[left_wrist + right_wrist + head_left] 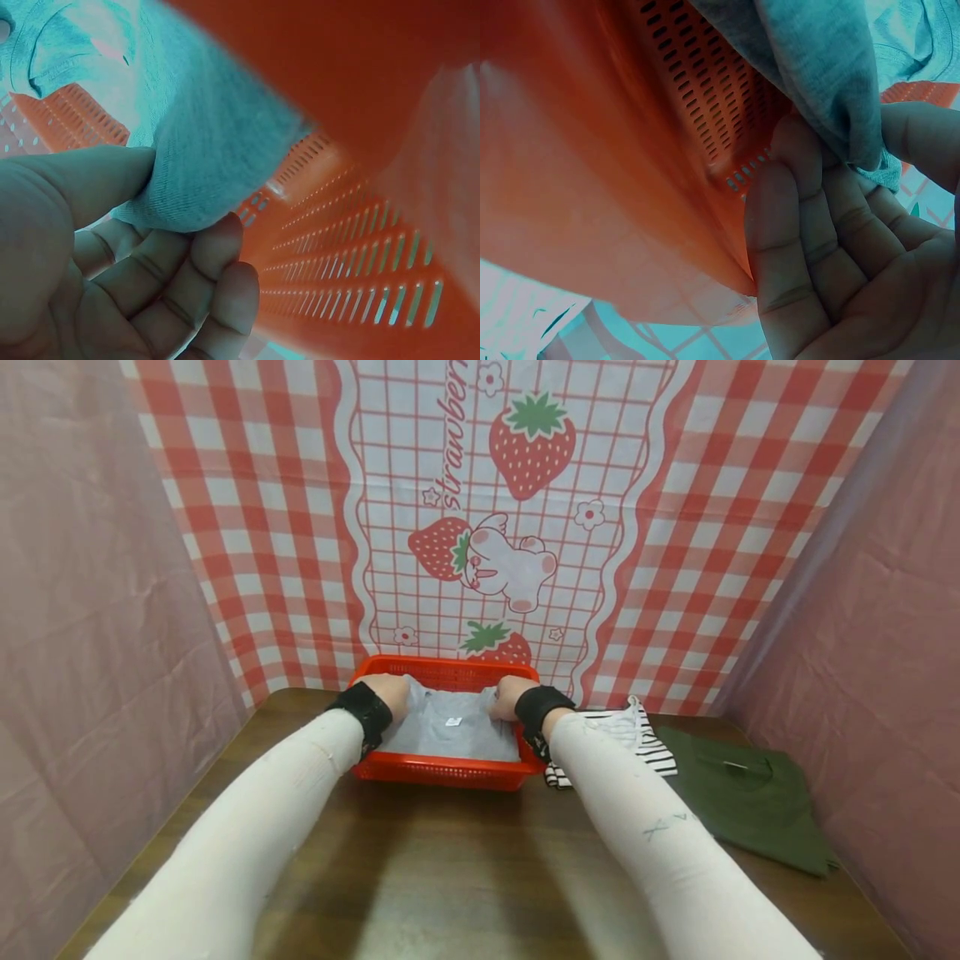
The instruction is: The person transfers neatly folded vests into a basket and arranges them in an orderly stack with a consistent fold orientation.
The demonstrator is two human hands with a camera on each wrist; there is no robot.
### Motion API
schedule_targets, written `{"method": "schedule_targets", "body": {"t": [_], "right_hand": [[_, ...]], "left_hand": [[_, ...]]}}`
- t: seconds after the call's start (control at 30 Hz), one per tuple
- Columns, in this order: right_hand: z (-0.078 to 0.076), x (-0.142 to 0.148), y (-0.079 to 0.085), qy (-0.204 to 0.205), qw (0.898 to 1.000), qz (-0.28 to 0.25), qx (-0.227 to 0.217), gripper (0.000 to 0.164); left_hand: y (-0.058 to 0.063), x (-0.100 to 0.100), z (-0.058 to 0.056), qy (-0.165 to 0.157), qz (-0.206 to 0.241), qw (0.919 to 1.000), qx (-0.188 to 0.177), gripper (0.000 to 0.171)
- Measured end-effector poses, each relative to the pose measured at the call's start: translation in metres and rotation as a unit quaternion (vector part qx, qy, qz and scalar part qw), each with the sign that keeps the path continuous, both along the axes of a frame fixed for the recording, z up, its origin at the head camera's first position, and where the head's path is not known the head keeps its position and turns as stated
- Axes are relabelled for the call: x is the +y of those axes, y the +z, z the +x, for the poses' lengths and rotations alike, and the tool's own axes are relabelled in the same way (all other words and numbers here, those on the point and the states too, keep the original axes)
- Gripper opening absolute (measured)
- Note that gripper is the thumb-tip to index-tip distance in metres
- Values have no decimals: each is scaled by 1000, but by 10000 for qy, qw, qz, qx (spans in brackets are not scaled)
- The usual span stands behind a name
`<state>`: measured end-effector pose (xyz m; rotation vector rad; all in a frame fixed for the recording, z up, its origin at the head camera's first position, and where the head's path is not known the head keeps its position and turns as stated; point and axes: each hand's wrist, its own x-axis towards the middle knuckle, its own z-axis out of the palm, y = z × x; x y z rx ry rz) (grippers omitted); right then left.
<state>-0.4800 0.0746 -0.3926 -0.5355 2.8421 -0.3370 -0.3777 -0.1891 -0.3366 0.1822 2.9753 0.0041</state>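
A grey shirt [450, 727] with a small white neck label lies folded in the red plastic basket [442, 770]. At its left shoulder my left hand [388, 693] pinches the cloth; the left wrist view shows thumb and fingers [217, 247] on either side of a fold of the shirt [217, 142]. My right hand [510, 695] pinches the opposite shoulder, where a fold of the shirt [832, 82] sits between thumb and fingers [772, 217]. Both hands are inside the basket's rim, near its far half.
Right of the basket lies a black-and-white striped garment [645, 747], partly behind my right forearm. Beyond it a dark green shirt [750, 793] is folded on the wooden table [442, 860]. A strawberry-print checked cloth [300, 527] hangs behind, with pink curtains [97, 610] at both sides.
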Motion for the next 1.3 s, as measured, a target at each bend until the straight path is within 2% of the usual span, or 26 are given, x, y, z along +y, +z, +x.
{"method": "schedule_targets", "body": {"t": [0.03,0.07,0.1,0.2,0.27,0.37,0.47,0.57,0.7,0.8,0.97,1.03,1.17,1.3], "right_hand": [[2,-3,4,-71,9999,120,-21,34],[-11,-2,-4,-59,9999,147,-42,34],[-16,-2,-8,-58,9998,170,-55,34],[-20,-3,-9,-88,9996,260,-71,31],[-17,-5,-7,-121,9995,280,-107,28],[-6,-8,2,-190,9992,227,-249,29],[-5,-8,2,-220,9994,172,-209,31],[-22,-4,-13,-179,9997,93,-170,35],[-48,0,-32,-158,9995,184,-225,35],[-53,0,-33,-158,9990,257,-344,32],[-43,0,-29,-155,9992,328,-182,22],[-32,-2,-22,-166,9991,365,-105,17],[2,-7,8,-248,9984,405,-320,9],[-6,1,3,-18,9995,191,-244,11]], "left_hand": [[0,0,0,6,20,10000,-5,16],[0,0,1,11,38,10000,-12,16],[0,0,2,14,48,10000,-17,16],[0,0,3,12,55,10000,6,17],[1,0,4,18,61,10000,25,16],[1,0,6,22,83,10000,26,16],[2,1,9,16,91,10000,6,14],[3,1,13,10,67,10000,8,14],[4,2,19,3,99,9999,50,28],[4,2,20,29,200,9998,57,28],[-1,1,14,66,221,9997,30,15],[-1,1,13,38,184,9998,38,9],[3,1,13,-47,57,10000,59,2],[7,2,17,-11,47,10000,-36,5]]}}
